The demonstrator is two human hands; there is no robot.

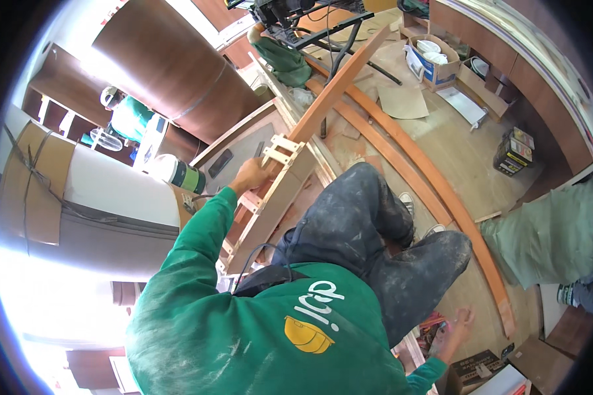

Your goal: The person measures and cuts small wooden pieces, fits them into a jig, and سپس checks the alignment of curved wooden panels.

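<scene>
My left hand point(254, 174) grips a long wooden rail point(329, 99) on the left, where pale notched wooden blocks point(283, 149) sit across it. A plywood-sided frame point(267, 217) lies just below that hand. At the lower right, my right hand point(458, 329) is open and somewhat blurred, its fingers apart beside a small pile of red-handled tools point(431, 321); whether it touches them I cannot tell. Two long orange-brown curved strips point(466, 237) lie on the floor beside my bent legs, running from the top centre down to the right.
A co-worker point(128, 118) is at the upper left beyond a large brown cylinder point(171, 66). A bucket point(178, 172) stands left of the frame. A metal stand point(339, 36) is at the top, boxes point(431, 66) upper right, a green cloth point(540, 234) right, cardboard point(540, 362) lower right.
</scene>
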